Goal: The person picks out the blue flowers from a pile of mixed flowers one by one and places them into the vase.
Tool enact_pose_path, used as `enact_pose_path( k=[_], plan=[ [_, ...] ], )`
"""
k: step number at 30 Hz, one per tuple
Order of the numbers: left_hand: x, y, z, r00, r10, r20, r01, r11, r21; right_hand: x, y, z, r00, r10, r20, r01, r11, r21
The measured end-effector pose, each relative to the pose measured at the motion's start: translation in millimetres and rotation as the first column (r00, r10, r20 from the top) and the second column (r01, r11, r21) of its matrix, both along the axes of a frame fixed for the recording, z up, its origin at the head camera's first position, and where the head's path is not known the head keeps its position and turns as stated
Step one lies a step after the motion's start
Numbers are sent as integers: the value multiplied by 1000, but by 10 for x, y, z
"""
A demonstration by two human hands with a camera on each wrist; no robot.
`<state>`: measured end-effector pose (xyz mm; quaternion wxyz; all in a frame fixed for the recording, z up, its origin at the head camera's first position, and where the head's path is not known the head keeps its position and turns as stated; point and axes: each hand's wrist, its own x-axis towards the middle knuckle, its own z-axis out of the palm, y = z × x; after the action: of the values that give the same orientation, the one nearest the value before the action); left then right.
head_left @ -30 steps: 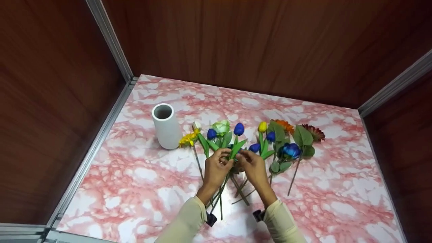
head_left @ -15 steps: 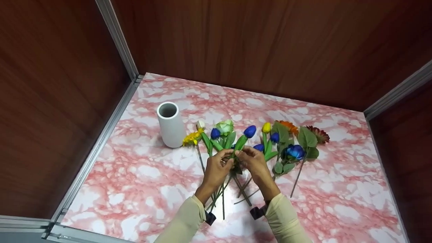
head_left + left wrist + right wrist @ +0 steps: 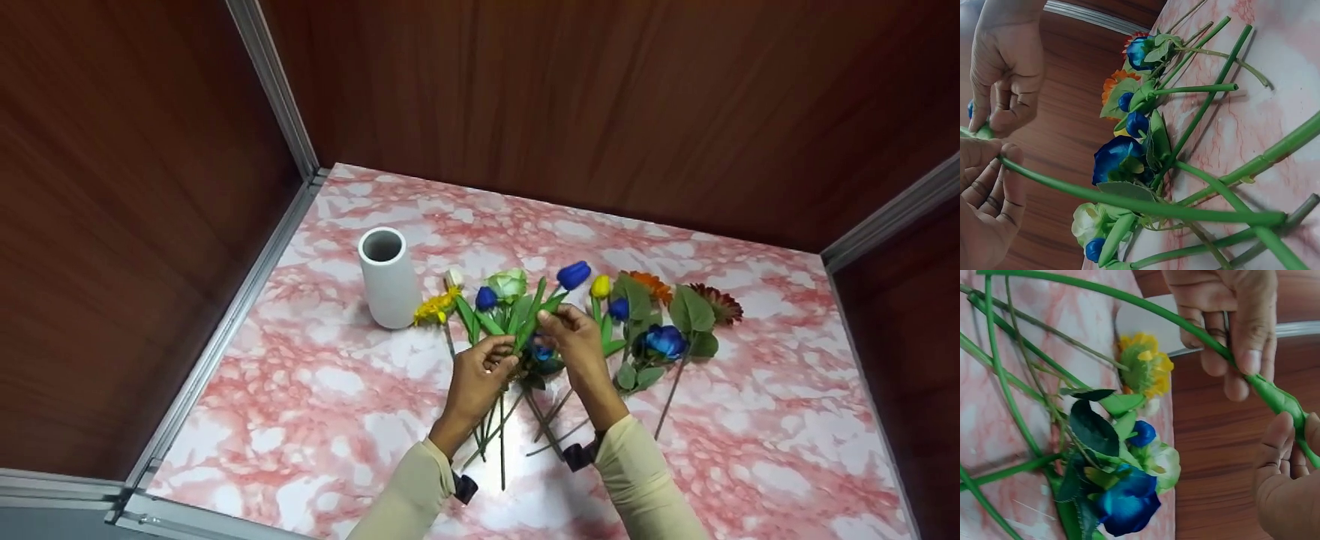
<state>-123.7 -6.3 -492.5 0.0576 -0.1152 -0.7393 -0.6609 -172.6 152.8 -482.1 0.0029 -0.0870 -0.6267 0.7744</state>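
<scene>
A blue tulip (image 3: 574, 275) with green leaves is held above the other flowers, leaning to the right. My left hand (image 3: 480, 379) pinches its green stem (image 3: 1129, 202) just below the leaves. Farther up, my right hand (image 3: 581, 346) pinches the tulip around its leaves, as the right wrist view shows at the leaf base (image 3: 1280, 398). Under the hands lie a large blue flower (image 3: 1129, 500), a pale green rose (image 3: 508, 285) and a smaller blue tulip (image 3: 486, 298), their stems crossing toward me.
A white vase (image 3: 391, 292) stands upright at the left, beside a yellow flower (image 3: 436, 306) and a white bud. To the right lie a yellow tulip (image 3: 601, 286), an orange flower (image 3: 654, 286), a dark red flower (image 3: 720, 304) and another blue flower (image 3: 664, 341). Wood panels enclose the marbled table (image 3: 300, 420).
The tulip's bloom has tipped to the right and its leaves have spread. My right hand has moved up and slightly right along it, while the left keeps its pinch. The camera view has shifted slightly.
</scene>
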Motion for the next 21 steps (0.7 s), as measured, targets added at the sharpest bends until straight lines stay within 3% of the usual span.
enact_pose_path(
  k=[9,21],
  plan=[
    [-15,-60,-47,999,25,-20,-25,1000,6,-56,24,102,993,-37,-113,28,996,-82],
    [-33,-82,-79,997,49,-63,-46,998,49,-94,62,208,993,-32,-112,21,995,-93]
  ],
)
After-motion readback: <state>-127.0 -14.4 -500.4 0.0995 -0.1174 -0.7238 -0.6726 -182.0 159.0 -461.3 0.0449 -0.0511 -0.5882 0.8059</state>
